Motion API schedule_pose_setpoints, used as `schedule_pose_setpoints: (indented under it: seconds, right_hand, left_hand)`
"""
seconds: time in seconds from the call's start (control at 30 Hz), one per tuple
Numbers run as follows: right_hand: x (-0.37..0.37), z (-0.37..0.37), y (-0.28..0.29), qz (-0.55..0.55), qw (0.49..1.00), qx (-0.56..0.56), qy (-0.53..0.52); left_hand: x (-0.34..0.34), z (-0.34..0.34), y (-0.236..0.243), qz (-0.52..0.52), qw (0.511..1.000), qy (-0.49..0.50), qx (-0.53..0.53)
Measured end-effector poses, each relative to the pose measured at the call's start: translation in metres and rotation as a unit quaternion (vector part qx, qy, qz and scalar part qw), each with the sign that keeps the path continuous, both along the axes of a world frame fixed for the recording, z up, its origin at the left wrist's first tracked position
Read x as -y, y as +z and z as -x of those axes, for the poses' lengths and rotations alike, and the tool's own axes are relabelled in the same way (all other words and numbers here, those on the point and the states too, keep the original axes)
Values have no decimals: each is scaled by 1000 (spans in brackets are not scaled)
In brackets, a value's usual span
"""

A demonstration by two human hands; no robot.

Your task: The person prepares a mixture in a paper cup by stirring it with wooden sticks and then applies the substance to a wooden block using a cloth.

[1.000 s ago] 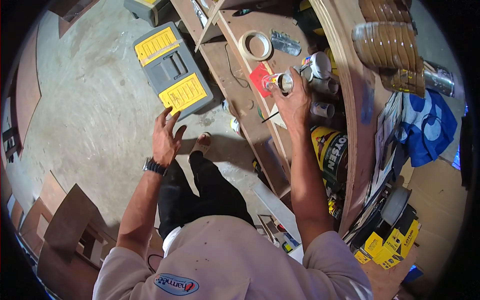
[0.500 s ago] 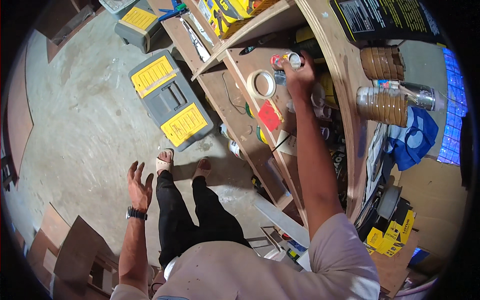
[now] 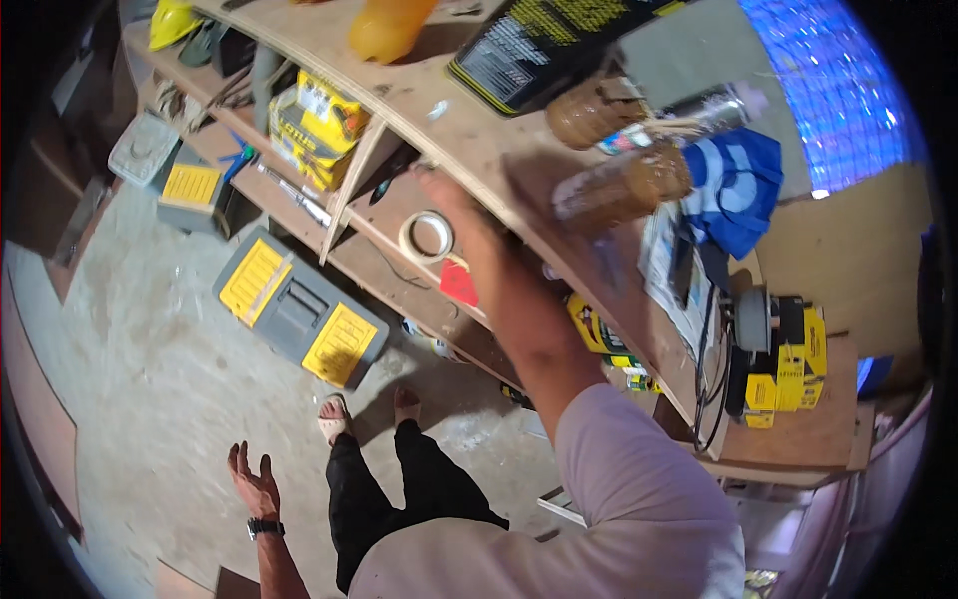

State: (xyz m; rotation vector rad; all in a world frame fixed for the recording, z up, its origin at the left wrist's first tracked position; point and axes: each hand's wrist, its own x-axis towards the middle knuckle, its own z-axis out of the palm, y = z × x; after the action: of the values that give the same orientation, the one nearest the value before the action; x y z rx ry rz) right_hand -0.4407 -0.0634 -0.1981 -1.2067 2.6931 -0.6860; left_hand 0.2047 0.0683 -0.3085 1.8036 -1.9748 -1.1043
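Observation:
My right arm reaches across into the wooden shelf unit point(image 3: 384, 110). My right hand point(image 3: 444, 190) is at the inner shelf beneath the top board, blurred, with its fingers largely hidden; what they hold, if anything, does not show. Close by that wrist lies a cream roll of tape point(image 3: 408, 243), and beside it a red piece of sheet point(image 3: 459, 284). A dark slim tool point(image 3: 380, 192) rests a little to the hand's left. Over the floor, my left hand point(image 3: 256, 489) hangs with fingers apart and nothing in it, a dark watch on its wrist.
A grey and yellow toolbox point(image 3: 299, 309) stands on the floor before the shelves. On the top board are brown ribbed bottles point(image 3: 639, 185), a black container point(image 3: 514, 60), an orange bottle point(image 3: 384, 30) and a blue cloth point(image 3: 743, 190). Yellow boxes point(image 3: 788, 374) sit at the right.
The view has swung, bringing more of the top board into sight. My right hand, earlier around a small round container, is now deeper under the board's edge. My left hand stays spread.

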Motion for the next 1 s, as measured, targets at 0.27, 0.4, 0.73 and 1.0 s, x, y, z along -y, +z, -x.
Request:
schedule_pose_setpoints:
  seconds: [0.27,0.4,0.73,1.0]
  right_hand:
    - [-176,-210,131,162,967,-47,191]
    - [-252,-211,228,235,968,-91,13]
    - [-181,-11,258,377,923,82,-21]
    - [-178,11,254,424,905,15,34]
  left_hand:
    - [55,45,35,22,997,-37,-63]
    - [77,67,58,20,995,-55,-80]
    - [78,92,69,92,989,-69,-95]
    - [49,89,75,33,995,-15,-93]
